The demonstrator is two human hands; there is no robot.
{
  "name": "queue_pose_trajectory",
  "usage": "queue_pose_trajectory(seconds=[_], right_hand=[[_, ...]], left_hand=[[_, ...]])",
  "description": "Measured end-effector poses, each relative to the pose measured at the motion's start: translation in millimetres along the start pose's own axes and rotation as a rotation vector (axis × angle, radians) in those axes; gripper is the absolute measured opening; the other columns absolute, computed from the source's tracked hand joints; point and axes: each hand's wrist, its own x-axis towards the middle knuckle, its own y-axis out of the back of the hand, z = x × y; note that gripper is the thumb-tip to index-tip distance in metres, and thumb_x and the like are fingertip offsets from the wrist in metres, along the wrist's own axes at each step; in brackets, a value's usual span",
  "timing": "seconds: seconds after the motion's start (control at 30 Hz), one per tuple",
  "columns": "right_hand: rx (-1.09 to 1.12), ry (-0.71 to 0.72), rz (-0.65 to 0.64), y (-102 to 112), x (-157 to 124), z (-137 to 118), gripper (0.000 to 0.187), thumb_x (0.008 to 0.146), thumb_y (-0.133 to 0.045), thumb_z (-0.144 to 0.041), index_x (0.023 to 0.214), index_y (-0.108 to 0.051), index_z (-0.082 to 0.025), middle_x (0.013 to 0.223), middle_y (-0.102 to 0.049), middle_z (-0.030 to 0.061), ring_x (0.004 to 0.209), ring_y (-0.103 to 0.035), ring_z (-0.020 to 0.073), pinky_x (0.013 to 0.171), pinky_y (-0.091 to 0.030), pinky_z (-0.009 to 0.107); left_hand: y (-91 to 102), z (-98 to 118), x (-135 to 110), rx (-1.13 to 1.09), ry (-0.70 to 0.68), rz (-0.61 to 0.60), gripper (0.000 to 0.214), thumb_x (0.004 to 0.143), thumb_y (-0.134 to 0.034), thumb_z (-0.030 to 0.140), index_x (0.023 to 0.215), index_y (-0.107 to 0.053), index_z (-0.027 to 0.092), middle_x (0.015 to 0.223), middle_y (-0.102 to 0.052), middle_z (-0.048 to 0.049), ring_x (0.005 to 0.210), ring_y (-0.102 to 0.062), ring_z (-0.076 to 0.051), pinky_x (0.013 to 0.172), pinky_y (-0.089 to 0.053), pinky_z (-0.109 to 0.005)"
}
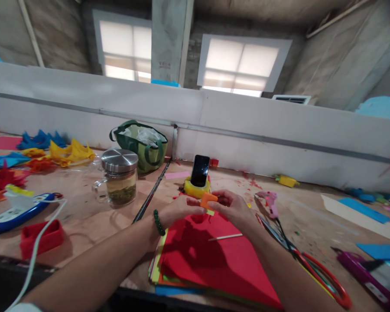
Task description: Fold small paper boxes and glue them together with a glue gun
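Observation:
My left hand point(181, 209) and my right hand point(234, 208) meet over the table, both pinching a small orange foam piece point(208, 200) with a yellow-green scrap hanging under it. A green bead bracelet point(158, 222) circles my left wrist. Under the hands lies a stack of coloured sheets with a red sheet point(214, 255) on top and a thin wooden stick point(225, 237) resting on it.
A phone point(199, 170) stands in a yellow holder behind the hands. A glass jar with metal lid point(119, 177), green bag point(139, 145), power strip point(17, 211), red box point(40, 237) at left. Pink glue gun point(270, 203), red-handled scissors point(315, 268), purple tool point(367, 273) at right. Paper flowers point(52, 149) far left.

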Motion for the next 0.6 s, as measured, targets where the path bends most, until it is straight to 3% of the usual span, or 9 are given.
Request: queue_pose_trajectory(seconds=[0.13, 0.3, 0.47, 0.6], right_hand=[[0.013, -0.005, -0.003, 10.0, 7.1, -3.0, 0.046, 0.062, -0.078, -0.044, 0.096, -0.064, -0.016, 0.078, -0.072, 0.0053, 0.069, -0.065, 0.0176, 0.055, -0.047, 0.026], [-0.027, -0.004, 0.010, 40.9, 34.9, -16.5, 0.044, 0.063, -0.080, -0.038, 0.101, -0.068, -0.018, 0.090, -0.074, 0.0061, 0.080, -0.067, 0.0178, 0.062, -0.049, 0.025], [-0.110, -0.037, 0.086, 84.5, 91.8, -26.1, 0.038, 0.068, -0.081, -0.028, 0.102, -0.068, -0.015, 0.085, -0.073, 0.0060, 0.076, -0.066, 0.0157, 0.057, -0.048, 0.021], [-0.200, -0.066, 0.195, 126.9, 147.1, -26.4, 0.028, 0.081, -0.072, -0.023, 0.107, -0.064, -0.014, 0.096, -0.070, 0.0074, 0.084, -0.065, 0.0157, 0.069, -0.053, 0.026]], left_hand=[[-2.8, 0.9, -0.3, 0.000, -0.051, 0.075, 0.036, 0.070, -0.073, 0.040, 0.094, -0.073, 0.012, 0.089, -0.071, -0.0080, 0.080, -0.063, -0.019, 0.074, -0.046, -0.027], [-3.5, -5.9, 6.0, 0.013, -0.156, 0.357, 0.035, 0.079, -0.063, 0.042, 0.099, -0.066, 0.013, 0.103, -0.069, -0.0112, 0.099, -0.063, -0.024, 0.088, -0.048, -0.033], [3.9, -28.6, 18.1, 0.050, -0.240, 0.569, 0.032, 0.077, -0.060, 0.041, 0.093, -0.062, 0.013, 0.093, -0.068, -0.0100, 0.089, -0.064, -0.024, 0.084, -0.049, -0.037], [12.4, -45.4, 23.8, 0.082, -0.259, 0.662, 0.032, 0.076, -0.059, 0.041, 0.091, -0.061, 0.014, 0.091, -0.066, -0.0094, 0.087, -0.062, -0.024, 0.080, -0.049, -0.037]])
